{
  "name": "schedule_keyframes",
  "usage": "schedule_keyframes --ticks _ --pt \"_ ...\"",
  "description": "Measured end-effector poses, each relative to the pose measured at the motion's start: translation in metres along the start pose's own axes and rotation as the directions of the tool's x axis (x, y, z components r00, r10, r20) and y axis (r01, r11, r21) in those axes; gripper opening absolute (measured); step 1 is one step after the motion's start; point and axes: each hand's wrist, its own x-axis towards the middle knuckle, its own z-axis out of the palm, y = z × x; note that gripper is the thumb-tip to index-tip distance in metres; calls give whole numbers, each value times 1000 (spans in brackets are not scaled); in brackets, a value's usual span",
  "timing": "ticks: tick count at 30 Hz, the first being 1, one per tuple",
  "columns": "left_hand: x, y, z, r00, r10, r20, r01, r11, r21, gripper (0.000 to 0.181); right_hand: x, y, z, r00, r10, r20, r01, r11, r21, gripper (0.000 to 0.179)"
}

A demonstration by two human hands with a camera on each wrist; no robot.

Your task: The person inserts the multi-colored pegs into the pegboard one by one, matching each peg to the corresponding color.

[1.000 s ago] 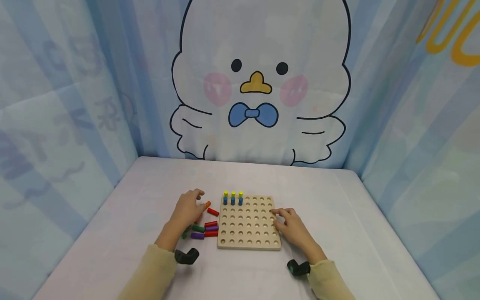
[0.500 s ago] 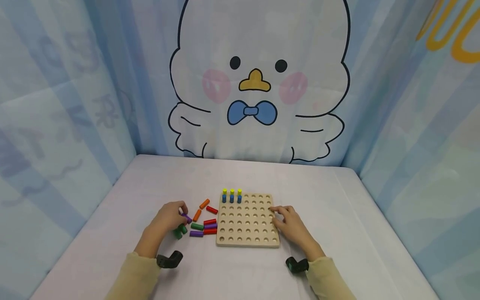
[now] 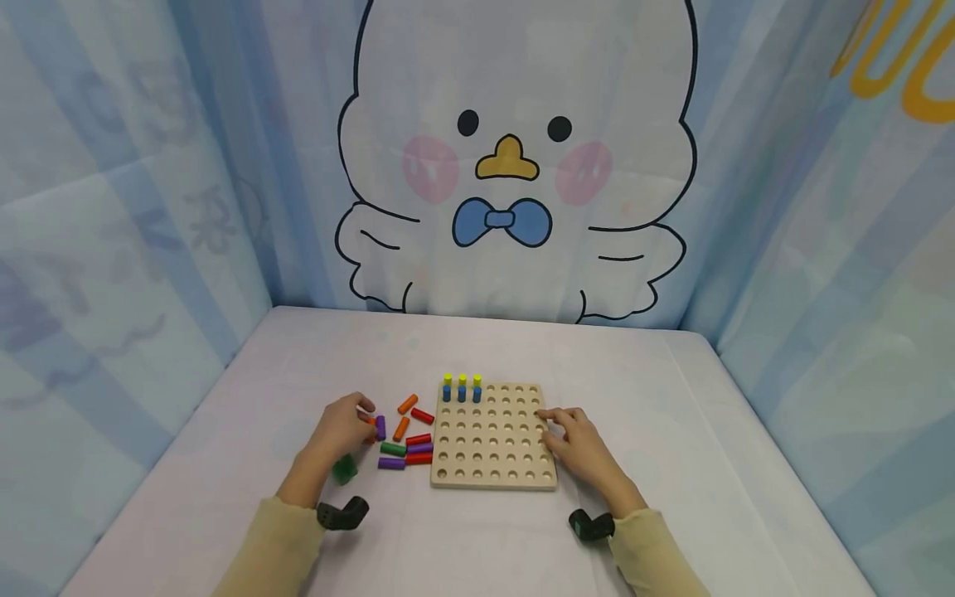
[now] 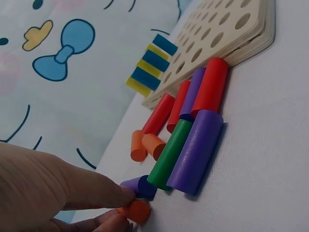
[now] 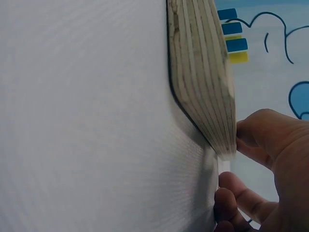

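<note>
Pale board [image 3: 492, 439] flat, round-holed; three yellow pegs [image 3: 462, 381], three blue pegs [image 3: 462, 395] upright in its far-left corner, and left of it, red pegs [image 3: 423, 416], purple pegs [image 3: 391, 464], green pegs [image 3: 393, 449], orange pegs [image 3: 401, 429], mostly lying down!

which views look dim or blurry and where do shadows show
Head view: bright, though the green shape by the left hand looks smeared; left wrist view: dimmer, a soft shadow right of the longest-looking purple peg; right wrist view: also dim, the board blurred at its lower corner, the cloth shaded near it.
</note>
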Motion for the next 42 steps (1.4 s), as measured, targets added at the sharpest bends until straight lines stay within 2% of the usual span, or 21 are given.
schedule_keyframes --ticks 6,8,12,16,21,23,27,36,42 --pt "-1 5 0 1000 -7 -14 9 986 165 19 3 4 1 1000 -1 -2 1 1000 -4 38" --pt "-2 6 1 999 19 -41 -11 980 198 14 1 3 1 1000 -5 -1 5 1000 -2 37" --pt "-2 9 6 992 88 -89 -66 972 225 17 -1 0 0 1000 -1 -1 1 1000 2 37" --pt "-1 17 12 986 127 -107 -107 979 172 19 0 0 1 1000 1 -5 -1 1000 -4 37" --pt "1 28 21 985 141 -101 -139 990 23 20 1 1 0 1000 -6 -6 6 1000 0 36" --pt "2 34 26 983 150 -109 -155 987 -38 21 1 2 1 1000 -11 -5 11 1000 0 36" --pt "2 46 37 969 194 -150 -210 972 -100 20 0 1 1 1000 -8 -3 8 1000 0 36" --pt "12 61 60 942 253 -220 -289 945 -155 18 0 -2 2 1000 18 -6 -18 1000 7 37" --pt "20 63 70 925 303 -228 -334 936 -110 17 -1 -6 2 999 10 -32 -9 1000 19 34"
